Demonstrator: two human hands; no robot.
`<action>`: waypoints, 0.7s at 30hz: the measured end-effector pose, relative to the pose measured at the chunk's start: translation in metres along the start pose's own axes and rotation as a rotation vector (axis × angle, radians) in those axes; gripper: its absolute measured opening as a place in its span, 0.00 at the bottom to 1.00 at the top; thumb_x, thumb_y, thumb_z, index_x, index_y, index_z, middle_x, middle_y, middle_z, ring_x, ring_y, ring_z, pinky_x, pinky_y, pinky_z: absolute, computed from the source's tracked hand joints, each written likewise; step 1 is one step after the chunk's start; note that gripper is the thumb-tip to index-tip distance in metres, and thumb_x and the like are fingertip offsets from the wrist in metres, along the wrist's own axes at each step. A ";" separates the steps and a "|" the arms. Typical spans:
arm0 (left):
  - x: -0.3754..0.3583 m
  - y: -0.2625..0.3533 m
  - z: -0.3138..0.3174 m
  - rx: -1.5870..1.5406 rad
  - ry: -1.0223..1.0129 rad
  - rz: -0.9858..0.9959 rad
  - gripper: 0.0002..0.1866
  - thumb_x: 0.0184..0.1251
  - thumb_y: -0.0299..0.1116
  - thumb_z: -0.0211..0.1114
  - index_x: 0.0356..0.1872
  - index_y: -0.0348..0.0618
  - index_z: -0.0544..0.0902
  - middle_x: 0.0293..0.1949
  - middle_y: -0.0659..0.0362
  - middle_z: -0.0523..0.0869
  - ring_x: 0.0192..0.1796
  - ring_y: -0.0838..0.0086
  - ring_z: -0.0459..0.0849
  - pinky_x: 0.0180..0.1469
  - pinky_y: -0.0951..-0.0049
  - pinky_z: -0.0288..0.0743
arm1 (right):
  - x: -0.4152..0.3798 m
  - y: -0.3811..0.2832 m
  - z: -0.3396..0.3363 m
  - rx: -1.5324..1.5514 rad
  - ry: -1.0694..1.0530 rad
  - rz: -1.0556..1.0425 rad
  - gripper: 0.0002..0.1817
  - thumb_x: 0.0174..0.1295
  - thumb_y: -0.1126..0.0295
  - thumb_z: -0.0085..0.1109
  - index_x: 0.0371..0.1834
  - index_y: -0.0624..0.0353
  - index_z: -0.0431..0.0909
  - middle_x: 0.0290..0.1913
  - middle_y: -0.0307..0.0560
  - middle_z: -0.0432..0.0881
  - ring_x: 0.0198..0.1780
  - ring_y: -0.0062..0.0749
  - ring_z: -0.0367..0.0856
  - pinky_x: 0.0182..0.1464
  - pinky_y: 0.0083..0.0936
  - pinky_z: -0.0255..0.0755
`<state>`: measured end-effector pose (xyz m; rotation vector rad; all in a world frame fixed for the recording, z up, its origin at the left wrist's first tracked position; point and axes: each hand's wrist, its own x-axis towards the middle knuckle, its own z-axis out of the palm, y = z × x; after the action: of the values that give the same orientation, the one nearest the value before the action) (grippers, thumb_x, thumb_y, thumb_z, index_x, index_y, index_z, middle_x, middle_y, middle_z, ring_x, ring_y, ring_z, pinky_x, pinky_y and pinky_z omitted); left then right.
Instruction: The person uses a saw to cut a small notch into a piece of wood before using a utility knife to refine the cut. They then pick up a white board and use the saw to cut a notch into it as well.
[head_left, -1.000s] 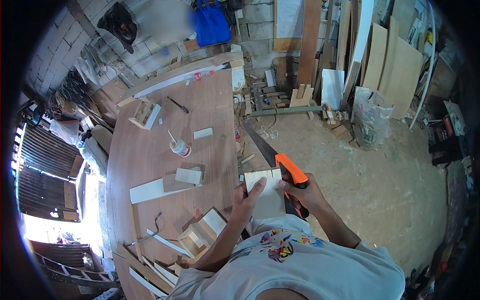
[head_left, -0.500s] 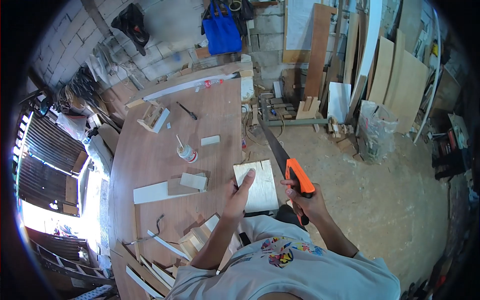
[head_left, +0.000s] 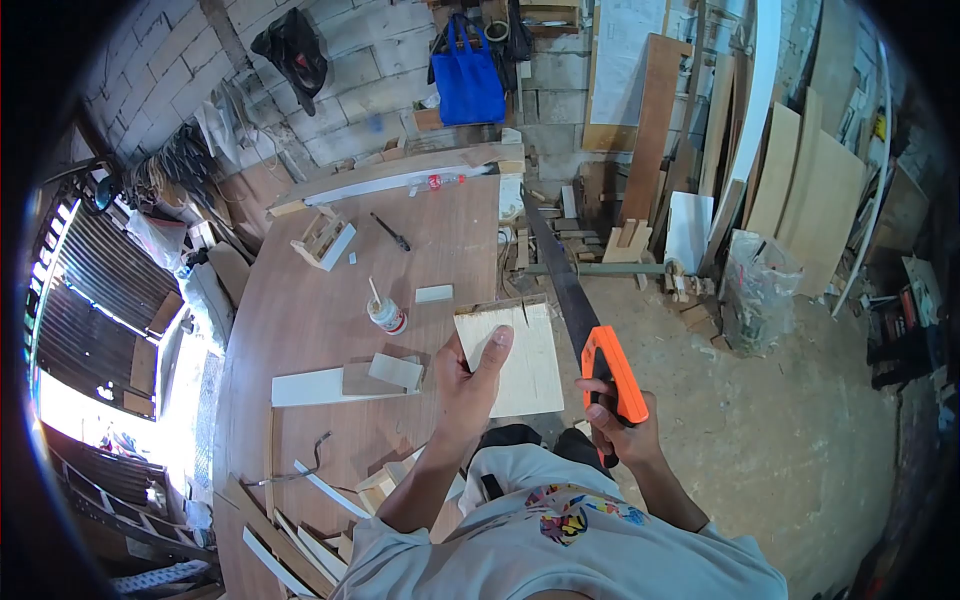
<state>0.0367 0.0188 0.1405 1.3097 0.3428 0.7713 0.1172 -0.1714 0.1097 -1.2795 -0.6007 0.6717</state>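
Note:
A pale rectangular wooden board (head_left: pixel 528 365) is gripped along its left side by my left hand (head_left: pixel 472 385), with the thumb lying on its face. A short dark slit shows in the board's top edge. My right hand (head_left: pixel 622 425) is wrapped round the handle of a hand saw (head_left: pixel 617 372) with an orange and black grip. The saw's long dark blade points up and away, just right of the board and apart from it.
On the brown table (head_left: pixel 450 235) are a glue jar (head_left: pixel 387 316) with a stick, small white blocks, a screwdriver (head_left: pixel 390 232), and a small wooden frame (head_left: pixel 324 238). Wood strips lie at its near left. Boards and a plastic bag (head_left: pixel 757 290) stand at the right wall.
The view has shifted, so the table and wall sit lower in it. The board is a little nearer the camera, and the saw is more upright. Both hands keep their holds.

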 end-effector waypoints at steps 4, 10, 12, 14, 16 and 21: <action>-0.001 0.000 0.002 0.030 -0.005 -0.042 0.17 0.68 0.39 0.61 0.45 0.32 0.78 0.33 0.62 0.83 0.34 0.86 0.76 0.36 0.83 0.70 | -0.001 -0.001 0.006 -0.018 -0.004 -0.009 0.18 0.61 0.66 0.63 0.51 0.64 0.77 0.16 0.32 0.68 0.13 0.14 0.64 0.15 0.16 0.58; -0.007 0.005 0.009 0.043 -0.035 -0.027 0.16 0.68 0.39 0.61 0.43 0.33 0.79 0.33 0.62 0.83 0.34 0.86 0.77 0.36 0.83 0.71 | -0.002 0.005 0.006 -0.018 -0.013 -0.015 0.16 0.61 0.67 0.63 0.50 0.64 0.78 0.14 0.31 0.68 0.12 0.14 0.65 0.15 0.16 0.59; -0.007 0.004 0.009 0.036 -0.041 -0.052 0.16 0.68 0.39 0.60 0.43 0.34 0.79 0.33 0.62 0.83 0.33 0.86 0.77 0.36 0.83 0.71 | -0.004 0.006 0.006 -0.025 -0.015 0.021 0.16 0.60 0.67 0.63 0.49 0.64 0.78 0.14 0.32 0.69 0.12 0.14 0.66 0.15 0.16 0.60; -0.009 0.004 0.010 0.028 -0.045 -0.085 0.16 0.68 0.39 0.60 0.43 0.34 0.79 0.33 0.62 0.83 0.33 0.86 0.77 0.36 0.83 0.71 | -0.005 0.006 0.007 -0.014 -0.007 0.032 0.16 0.60 0.67 0.64 0.48 0.64 0.78 0.15 0.32 0.70 0.12 0.14 0.66 0.15 0.16 0.60; -0.010 0.005 0.012 0.018 -0.049 -0.131 0.16 0.69 0.40 0.60 0.43 0.34 0.79 0.33 0.61 0.83 0.33 0.86 0.78 0.35 0.83 0.71 | -0.007 0.007 0.008 -0.002 0.002 0.046 0.16 0.60 0.67 0.64 0.48 0.64 0.79 0.15 0.32 0.70 0.12 0.14 0.66 0.15 0.16 0.60; -0.012 0.001 0.012 0.039 -0.025 -0.146 0.16 0.69 0.40 0.59 0.44 0.34 0.79 0.32 0.62 0.83 0.33 0.86 0.78 0.35 0.83 0.71 | -0.007 0.007 0.010 0.044 0.014 0.088 0.16 0.59 0.67 0.65 0.46 0.65 0.78 0.17 0.33 0.72 0.12 0.14 0.66 0.14 0.15 0.59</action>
<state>0.0356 0.0025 0.1420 1.3141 0.4306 0.6279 0.1040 -0.1689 0.1043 -1.2743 -0.5177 0.7444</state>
